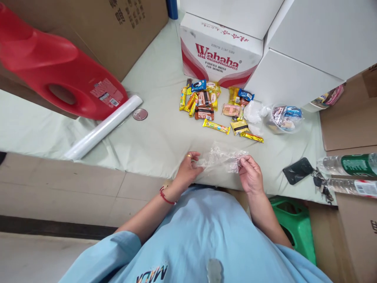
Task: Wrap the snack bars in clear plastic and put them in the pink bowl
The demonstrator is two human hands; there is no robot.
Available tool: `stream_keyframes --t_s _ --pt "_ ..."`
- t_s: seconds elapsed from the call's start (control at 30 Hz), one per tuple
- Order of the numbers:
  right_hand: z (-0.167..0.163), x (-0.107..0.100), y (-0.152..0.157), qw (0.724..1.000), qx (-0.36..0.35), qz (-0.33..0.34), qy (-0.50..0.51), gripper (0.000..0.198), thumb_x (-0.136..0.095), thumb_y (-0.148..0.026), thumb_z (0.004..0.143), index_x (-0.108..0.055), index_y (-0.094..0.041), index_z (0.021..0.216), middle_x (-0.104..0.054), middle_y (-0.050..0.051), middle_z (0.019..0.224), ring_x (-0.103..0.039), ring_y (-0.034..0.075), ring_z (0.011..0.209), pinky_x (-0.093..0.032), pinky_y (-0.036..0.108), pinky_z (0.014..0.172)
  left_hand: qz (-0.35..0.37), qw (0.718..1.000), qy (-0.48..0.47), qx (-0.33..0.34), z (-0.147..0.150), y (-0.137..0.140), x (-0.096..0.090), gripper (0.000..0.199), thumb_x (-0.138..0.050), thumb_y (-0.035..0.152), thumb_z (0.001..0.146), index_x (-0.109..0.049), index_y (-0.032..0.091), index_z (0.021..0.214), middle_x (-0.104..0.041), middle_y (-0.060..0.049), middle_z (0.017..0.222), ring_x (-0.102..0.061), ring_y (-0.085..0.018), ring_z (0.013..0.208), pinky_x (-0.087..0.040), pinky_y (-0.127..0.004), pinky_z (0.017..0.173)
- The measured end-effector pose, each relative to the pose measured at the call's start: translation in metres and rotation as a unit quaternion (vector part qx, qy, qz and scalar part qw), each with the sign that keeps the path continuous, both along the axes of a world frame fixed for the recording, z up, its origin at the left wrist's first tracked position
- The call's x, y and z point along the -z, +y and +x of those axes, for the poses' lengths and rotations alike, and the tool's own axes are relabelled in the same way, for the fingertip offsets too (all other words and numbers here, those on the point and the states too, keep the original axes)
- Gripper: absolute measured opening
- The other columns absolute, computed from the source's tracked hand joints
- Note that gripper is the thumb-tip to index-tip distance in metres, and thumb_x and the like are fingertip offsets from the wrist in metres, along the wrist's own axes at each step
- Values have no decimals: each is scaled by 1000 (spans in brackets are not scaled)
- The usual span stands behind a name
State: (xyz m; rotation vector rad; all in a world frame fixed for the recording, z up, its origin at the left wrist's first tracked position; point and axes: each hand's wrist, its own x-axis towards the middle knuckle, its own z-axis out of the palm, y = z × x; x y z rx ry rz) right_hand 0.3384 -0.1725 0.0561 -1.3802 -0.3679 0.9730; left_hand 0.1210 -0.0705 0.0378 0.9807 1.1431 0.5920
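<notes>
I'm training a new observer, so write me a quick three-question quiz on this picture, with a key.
1. What thin material are the left hand and right hand handling?
2. True or false: the keys lie beside the black phone.
3. Fill in: the large red brand name on the carton behind the wrapped snacks reads ____.

Key: 1. Clear plastic. 2. True. 3. Wahaha.

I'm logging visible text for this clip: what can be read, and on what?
"Wahaha®": white carton, front
"PURIFIED WATER FOR DRINKING": same carton, below it
Not clearly readable (small, blurred, slanted or cut off): the carton's code and red characters, blue shirt lettering, brown box characters, red jug label, bottle labels, snack wrappers.
</notes>
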Motion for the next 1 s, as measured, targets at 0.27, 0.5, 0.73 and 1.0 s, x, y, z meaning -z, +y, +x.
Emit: stream_keyframes --t_s 0.27,0.5,0.73,1.0 --pt "14 -1 1 983 -57 -42 -170 26 -87 -46 81 -76 -23 87 -69 0 84 -57 15 74 -51 29 71 50 997 31 49 -18 16 -2 40 -66 59 84 -64 22 69 -45 4 58 -37 -14 58 -28 -29 59" --pt "5 -7 18 997 -24 0 -67 35 -88 -52 79 -70 -23 83 -67 0 80 -58 13 69 -51 26 62 -64 986 -30 151 -32 16 4 84 -41 99 78 -71 22 65 -42 0 46 -27 -13 44 -18 -31 48" --pt "24 5 17 995 29 -45 90 40 -95 -43 69 -64 -21 80 -67 -3 72 -49 6 50 -34 15 38 -203 965 -74 147 -41 25 8 98 -32 107 70 -73 19 72 -54 -5 51 -29 -11 38 -15 -30 44" --pt "6 8 5 988 139 57 -33 32 -87 -46 82 -68 -25 96 -72 -1 96 -72 15 84 -63 30 76 -240 966 -63 77 -31 30 13 90 -36 104 73 -69 20 71 -56 -6 52 -36 -12 39 -15 -28 42"
